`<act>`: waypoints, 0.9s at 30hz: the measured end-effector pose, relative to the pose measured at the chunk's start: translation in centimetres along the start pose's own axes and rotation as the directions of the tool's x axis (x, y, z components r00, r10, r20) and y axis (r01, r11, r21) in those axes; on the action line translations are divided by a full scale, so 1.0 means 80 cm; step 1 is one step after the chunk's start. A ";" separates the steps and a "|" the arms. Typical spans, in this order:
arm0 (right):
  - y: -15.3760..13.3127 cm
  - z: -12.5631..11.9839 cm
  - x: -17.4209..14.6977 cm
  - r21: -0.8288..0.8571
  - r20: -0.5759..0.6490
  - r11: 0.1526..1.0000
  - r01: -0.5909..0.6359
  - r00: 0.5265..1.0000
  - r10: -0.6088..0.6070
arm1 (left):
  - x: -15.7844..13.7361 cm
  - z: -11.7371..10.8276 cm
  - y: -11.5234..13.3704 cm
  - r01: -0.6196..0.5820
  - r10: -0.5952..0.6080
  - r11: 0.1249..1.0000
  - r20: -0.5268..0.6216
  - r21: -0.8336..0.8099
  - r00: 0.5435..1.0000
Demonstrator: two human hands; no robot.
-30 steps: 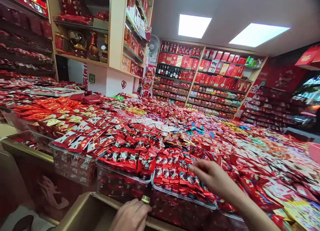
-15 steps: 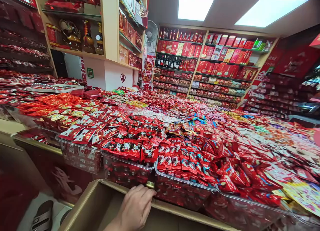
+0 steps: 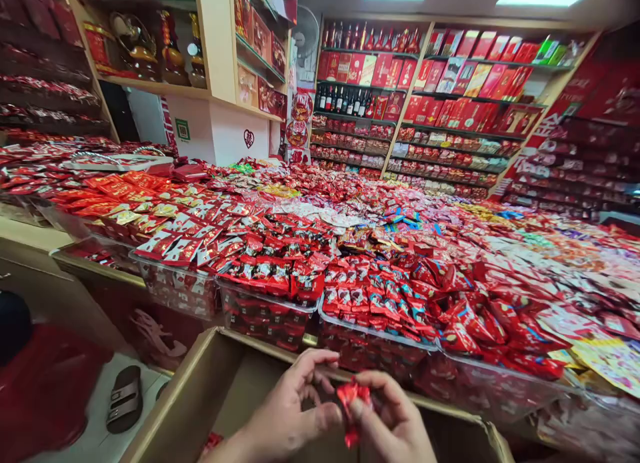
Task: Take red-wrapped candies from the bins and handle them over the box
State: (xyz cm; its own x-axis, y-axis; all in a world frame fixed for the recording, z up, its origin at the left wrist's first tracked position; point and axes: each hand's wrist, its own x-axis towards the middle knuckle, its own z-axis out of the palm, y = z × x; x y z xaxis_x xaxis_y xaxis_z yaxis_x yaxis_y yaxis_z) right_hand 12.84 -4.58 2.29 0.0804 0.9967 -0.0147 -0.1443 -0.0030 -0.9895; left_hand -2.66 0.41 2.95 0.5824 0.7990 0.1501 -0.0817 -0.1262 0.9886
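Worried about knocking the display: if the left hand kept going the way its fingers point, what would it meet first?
Probably the red wrapper pinched between both hands, then the right hand; the left hand points right, though depth is unclear.

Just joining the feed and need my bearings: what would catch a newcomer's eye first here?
A huge spread of red wrapped sweets fills the counter, heaped in clear plastic bins along its near edge. At the bottom, the left hand and right hand pinch one small red wrapper above an open cardboard box. Red gift boxes line the far wall shelves.
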 end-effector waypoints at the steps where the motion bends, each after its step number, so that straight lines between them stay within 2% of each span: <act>1: -0.009 0.001 0.000 0.056 -0.060 0.998 0.028 0.998 -0.025 | 0.001 0.009 0.004 0.028 -0.026 0.998 0.036 -0.052 0.999; 3: -0.022 0.005 -0.002 0.116 -0.154 0.990 0.084 0.986 -0.065 | 0.007 0.022 0.012 0.040 -0.037 0.996 0.033 -0.079 0.999; 5: -0.026 0.010 -0.003 0.199 -0.217 0.972 0.129 0.972 -0.084 | 0.013 0.028 0.018 -0.006 0.005 0.998 -0.019 -0.056 1.000; 8: -0.019 0.012 -0.003 0.351 -0.243 0.929 0.120 0.970 -0.033 | 0.016 0.026 0.020 -0.128 0.129 0.992 -0.066 0.017 0.989; 11: -0.006 0.006 -0.001 0.471 -0.227 0.878 0.080 0.973 0.033 | 0.014 0.021 0.018 -0.270 0.283 0.955 -0.108 0.125 0.953; 13: 0.001 0.004 -0.001 0.511 -0.174 0.858 0.055 0.984 0.040 | 0.012 0.018 0.016 -0.370 0.411 0.884 -0.096 0.286 0.907; 16: 0.008 0.005 -0.003 0.474 -0.091 0.881 -0.010 0.994 0.061 | 0.014 0.017 0.010 -0.486 0.566 0.693 0.015 0.532 0.824; 19: 0.011 0.006 -0.006 0.387 -0.115 0.922 -0.017 0.991 0.066 | 0.015 0.019 0.000 -0.534 0.612 0.567 0.114 0.627 0.783; 21: 0.014 0.006 -0.007 0.313 -0.179 0.949 0.015 0.983 0.044 | 0.013 0.022 -0.004 -0.530 0.602 0.562 0.126 0.635 0.789; 23: 0.019 0.005 -0.007 0.202 -0.256 0.978 0.043 0.967 0.011 | 0.011 0.026 -0.003 -0.482 0.567 0.609 0.080 0.629 0.820; 25: 0.025 0.004 -0.008 0.077 -0.309 0.995 0.070 0.950 -0.043 | 0.008 0.028 0.004 -0.363 0.474 0.706 -0.024 0.609 0.880; 27: 0.030 0.004 -0.008 -0.021 -0.312 0.992 0.126 0.942 -0.126 | 0.006 0.026 0.014 -0.197 0.286 0.820 -0.088 0.537 0.954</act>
State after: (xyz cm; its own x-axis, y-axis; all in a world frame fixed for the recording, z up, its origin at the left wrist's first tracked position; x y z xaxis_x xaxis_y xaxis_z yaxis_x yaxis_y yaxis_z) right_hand 12.17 -5.18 -0.01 0.4019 0.9133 0.0665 -0.1121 0.1211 -0.9863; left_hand -0.77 -0.61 4.12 0.4610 0.7778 0.4272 0.2525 -0.5765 0.7771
